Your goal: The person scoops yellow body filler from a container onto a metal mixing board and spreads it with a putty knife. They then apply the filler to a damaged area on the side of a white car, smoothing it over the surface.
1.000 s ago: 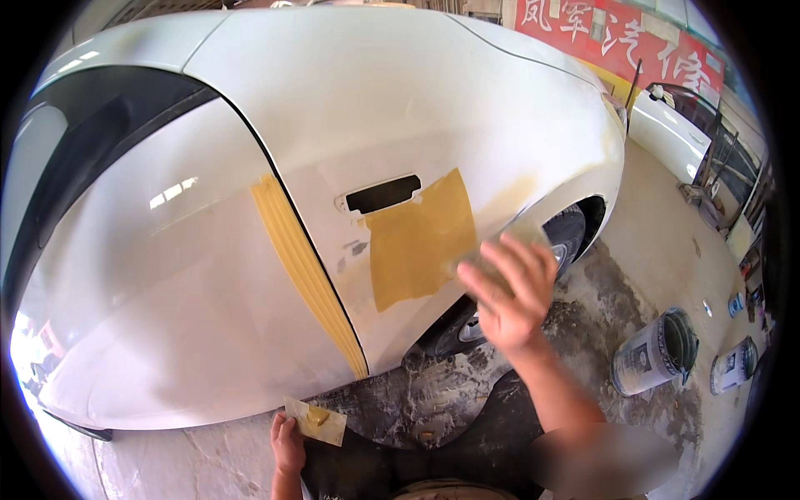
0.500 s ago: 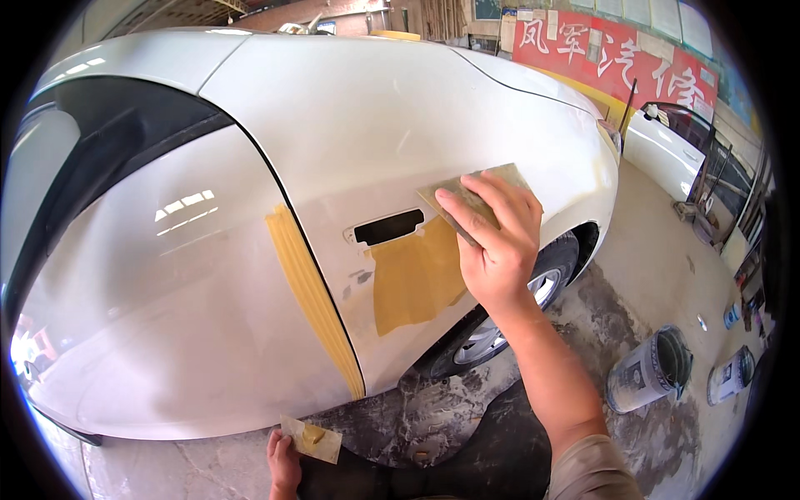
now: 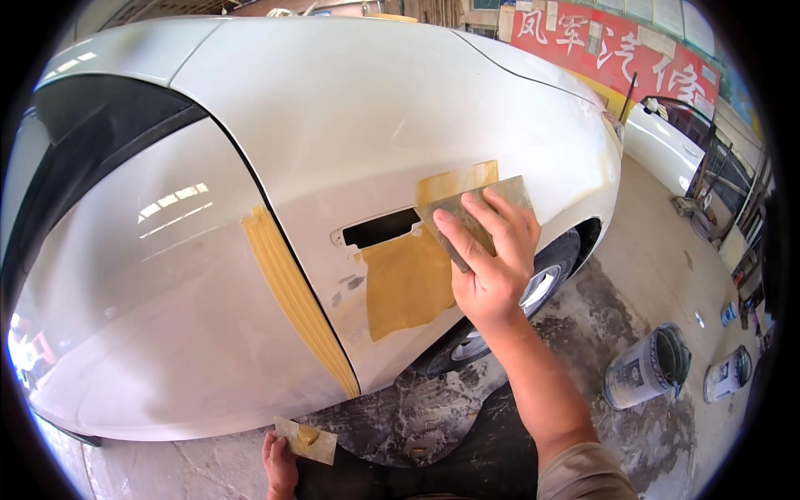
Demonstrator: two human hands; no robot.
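My right hand [image 3: 492, 258] presses a flat grey-green filler spreader [image 3: 477, 218] against the side of a white car [image 3: 333, 142], fingers laid over its face. Yellow-tan body filler [image 3: 408, 283] covers a patch below the dark handle opening [image 3: 382, 228]. Above the spreader's upper edge shows a fresh band of filler [image 3: 458, 179]. At the lower edge my left hand [image 3: 280, 462] grips a small pale plate [image 3: 321, 448] by its side, with a dab of filler [image 3: 307, 435] on it. The spreader hides part of the filler behind it.
Yellow masking tape [image 3: 300, 308] runs down the panel gap left of the patch. The rear wheel [image 3: 546, 283] is right of my right hand. Two grey buckets [image 3: 646, 367] [image 3: 727, 374] stand on the stained floor. A detached car door [image 3: 667, 142] leans farther back near a red sign [image 3: 617, 50].
My right hand has drawn the spreader slightly downward, leaving a yellow band above it. The view has shifted a little; my left hand still holds the plate.
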